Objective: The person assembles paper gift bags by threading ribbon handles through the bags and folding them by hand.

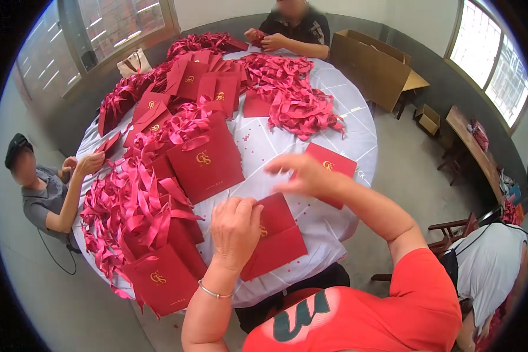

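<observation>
A flat red paper gift bag (280, 240) with a folded flap and gold lettering lies on the table right in front of me. My left hand (234, 226), a bracelet on its wrist, covers the bag's upper left part, its fingers curled together at the edge. Above and to the right hovers my right hand (302, 174), fingers apart and holding nothing visible. Partly beneath that hand is another flat red bag (340, 165) with a gold logo. To the left stand stacked red bags (205, 164) with gold logos and pink ribbon handles (141, 205).
The round table has a white patterned cloth (258, 149). Loose pink ribbons (302, 105) lie in a heap at the far side. Co-workers sit at the left (47, 199) and far side (296, 35); another person (490, 264) bends at the right. Cardboard boxes (369, 70) stand behind.
</observation>
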The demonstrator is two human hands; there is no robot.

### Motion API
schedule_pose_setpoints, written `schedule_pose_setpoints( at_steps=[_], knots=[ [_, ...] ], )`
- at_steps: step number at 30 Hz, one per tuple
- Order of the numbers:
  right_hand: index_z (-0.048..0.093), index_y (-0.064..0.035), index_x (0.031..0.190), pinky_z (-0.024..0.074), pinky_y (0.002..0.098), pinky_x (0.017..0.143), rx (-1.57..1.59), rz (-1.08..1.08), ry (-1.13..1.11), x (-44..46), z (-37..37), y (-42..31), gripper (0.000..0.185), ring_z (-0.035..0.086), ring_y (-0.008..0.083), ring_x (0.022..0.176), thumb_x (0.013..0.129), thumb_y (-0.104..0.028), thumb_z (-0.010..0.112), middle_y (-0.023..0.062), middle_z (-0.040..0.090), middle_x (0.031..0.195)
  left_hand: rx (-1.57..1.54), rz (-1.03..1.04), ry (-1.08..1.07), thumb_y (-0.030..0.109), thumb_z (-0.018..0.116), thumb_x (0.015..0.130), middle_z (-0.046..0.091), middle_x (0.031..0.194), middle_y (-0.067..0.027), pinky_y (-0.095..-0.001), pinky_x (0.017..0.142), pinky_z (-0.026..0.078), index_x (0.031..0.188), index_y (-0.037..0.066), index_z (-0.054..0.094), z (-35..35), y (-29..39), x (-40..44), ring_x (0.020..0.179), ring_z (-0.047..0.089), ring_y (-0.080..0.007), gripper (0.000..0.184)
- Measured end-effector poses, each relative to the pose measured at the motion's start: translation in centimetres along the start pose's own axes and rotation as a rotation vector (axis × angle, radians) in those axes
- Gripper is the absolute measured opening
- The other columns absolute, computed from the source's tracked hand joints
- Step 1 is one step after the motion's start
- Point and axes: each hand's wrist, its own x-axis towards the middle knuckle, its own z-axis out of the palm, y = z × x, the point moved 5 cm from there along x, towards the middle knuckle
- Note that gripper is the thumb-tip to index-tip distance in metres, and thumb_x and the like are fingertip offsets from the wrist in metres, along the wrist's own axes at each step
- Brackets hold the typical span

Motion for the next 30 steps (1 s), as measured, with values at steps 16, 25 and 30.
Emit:
schedule_pose_setpoints(
  at_steps=[16,25,30],
  knots=[
    [0.066,0.0004,0.082,0.0545,0.0368,0.072,-0.381,0.253,0.35,3.1,-5.2,11.5,0.022,0.066,0.0264,0.08,0.087,-0.021,0.068,0.0112,0.068,0.085,-0.125,-0.412,-0.457,0.033,0.072,0.085,0.068,0.075,-0.0155,-0.0469,0.065,0.051,0.083,0.006,0.066,1.9,-1.6,-1.9,0.071,0.067,-0.0373,0.028],
    [0.062,-0.0006,0.093,0.0492,0.0247,0.064,0.068,0.23,0.023,-0.9,-3.4,-0.4,0.009,0.06,0.0092,0.069,0.096,-0.009,0.06,0.0017,0.065,0.08,-0.275,-0.497,-0.669,0.035,0.07,0.086,0.07,0.077,-0.0179,-0.0466,0.069,0.052,0.085,0.005,0.07,2.3,-1.2,-2.4,0.075,0.067,-0.0384,0.03],
    [0.067,-0.0011,0.093,0.0518,0.027,0.063,0.16,0.33,-0.258,-5.8,-0.7,-3.3,0.007,0.067,0.0116,0.068,0.091,-0.008,0.067,0.0055,0.069,0.075,-0.258,-0.5,-0.742,0.035,0.07,0.086,0.07,0.078,-0.0181,-0.0465,0.071,0.052,0.085,0.005,0.071,2.7,-1.4,-2.8,0.078,0.068,-0.0383,0.029]
  ],
)
